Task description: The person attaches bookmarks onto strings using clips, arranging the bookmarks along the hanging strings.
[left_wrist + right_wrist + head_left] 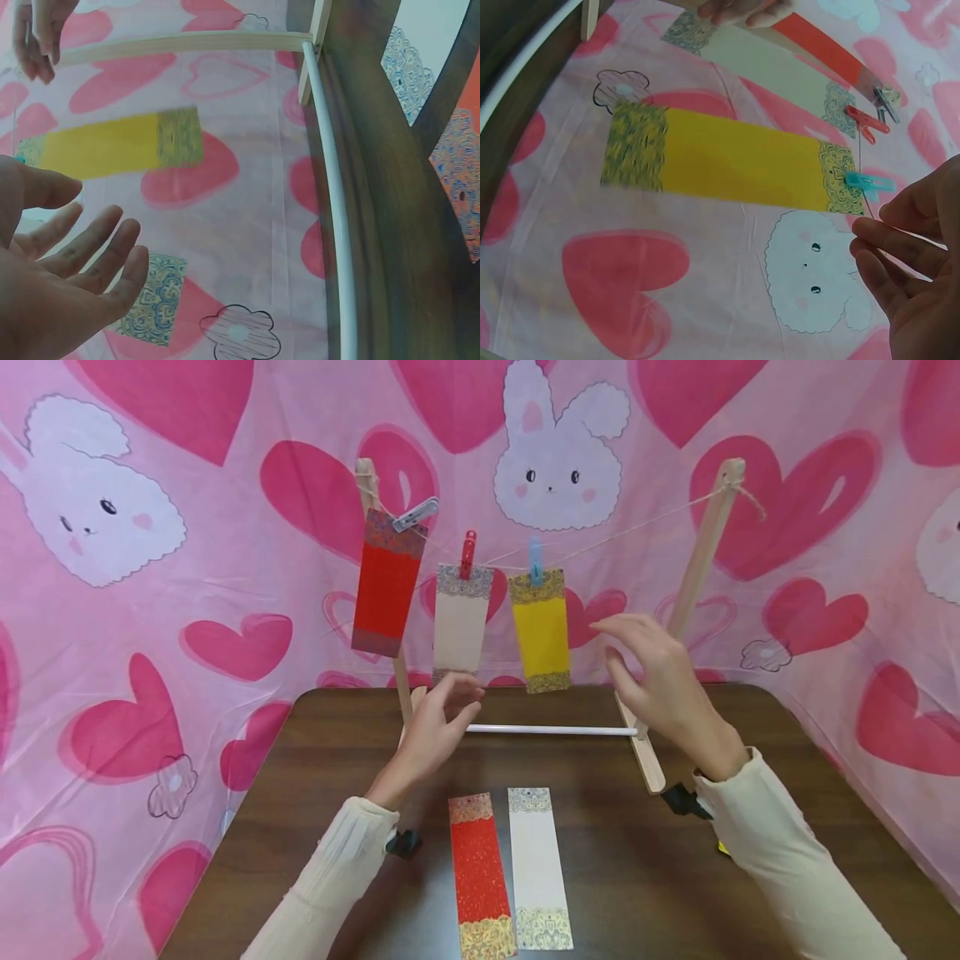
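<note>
A yellow card with patterned ends hangs from a string by a light-blue clothespin. To its left, a red clothespin holds a white card, and a grey clothespin holds a red card. My left hand is near the white card's lower end, fingers loosely bent and holding nothing. Right of the yellow card is my right hand, thumb and fingers apart in the head view. In the right wrist view its fingertips appear close to the string; contact is unclear.
Two wooden posts carry the string, with a white rod between their bases. On the brown table lie another red card and another white card. A pink heart-and-rabbit cloth hangs behind.
</note>
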Tool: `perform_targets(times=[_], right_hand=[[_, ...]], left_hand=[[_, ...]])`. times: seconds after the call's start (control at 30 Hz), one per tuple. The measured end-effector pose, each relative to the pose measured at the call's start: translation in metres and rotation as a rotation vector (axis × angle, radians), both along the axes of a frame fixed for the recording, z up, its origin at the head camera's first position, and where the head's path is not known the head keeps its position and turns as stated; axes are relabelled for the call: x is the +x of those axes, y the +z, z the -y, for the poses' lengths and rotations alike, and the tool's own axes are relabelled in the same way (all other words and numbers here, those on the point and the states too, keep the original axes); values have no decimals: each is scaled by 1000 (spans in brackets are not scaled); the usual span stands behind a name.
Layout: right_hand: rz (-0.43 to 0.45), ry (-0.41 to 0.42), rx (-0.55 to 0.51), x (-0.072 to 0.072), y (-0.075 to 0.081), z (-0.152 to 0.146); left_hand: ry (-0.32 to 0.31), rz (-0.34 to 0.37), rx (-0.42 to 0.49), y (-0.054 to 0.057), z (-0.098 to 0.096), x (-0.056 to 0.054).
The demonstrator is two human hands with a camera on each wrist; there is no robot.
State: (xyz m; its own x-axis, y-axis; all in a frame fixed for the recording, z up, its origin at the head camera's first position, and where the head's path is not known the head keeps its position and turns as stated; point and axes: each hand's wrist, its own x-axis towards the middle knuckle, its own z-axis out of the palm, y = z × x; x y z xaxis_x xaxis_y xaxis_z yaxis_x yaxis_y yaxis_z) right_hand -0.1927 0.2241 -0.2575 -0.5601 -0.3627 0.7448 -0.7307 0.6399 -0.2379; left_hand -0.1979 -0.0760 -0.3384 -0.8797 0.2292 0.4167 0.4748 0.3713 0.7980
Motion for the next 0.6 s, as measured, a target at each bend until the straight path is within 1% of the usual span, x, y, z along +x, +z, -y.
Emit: perform_targets(times=[0.1,0.27,0.4,0.6], right_hand=[[-5,9,-5,3,-5,-1],[-6,20,-9,9,-14,-4],[-4,11,-8,17,-22,-6],[6,2,-22,31,-37,-12]], left_hand=[[3,14,-12,-3,3,5],[-7,5,3,-7,8,11],[-6,5,-2,-12,12,16],[1,51,-15,-19,17,27]])
